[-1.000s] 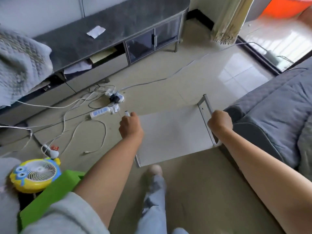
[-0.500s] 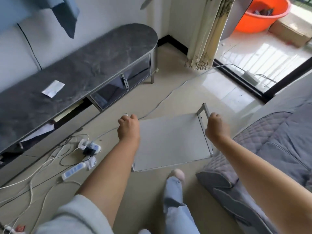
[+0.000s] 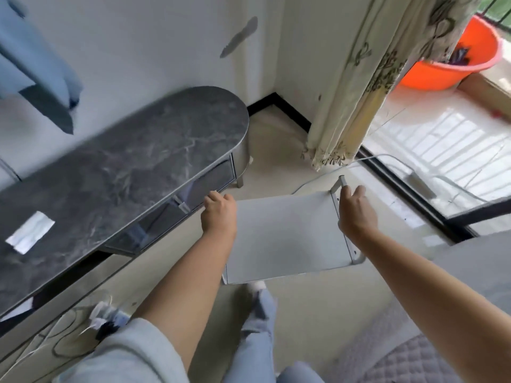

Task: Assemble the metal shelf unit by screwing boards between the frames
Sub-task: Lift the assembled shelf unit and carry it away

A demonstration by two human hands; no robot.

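Left frame of the shelf unit hidden behind the left hand [image 3: 219,214], cabinet [image 3: 116,172] cut off at the left edge, orange basin [image 3: 453,70] partly covered by the curtain [image 3: 367,78], whole view motion-blurred

Marble cabinet [image 3: 116,172] — orange basin [image 3: 456,64] — curtain [image 3: 367,87]
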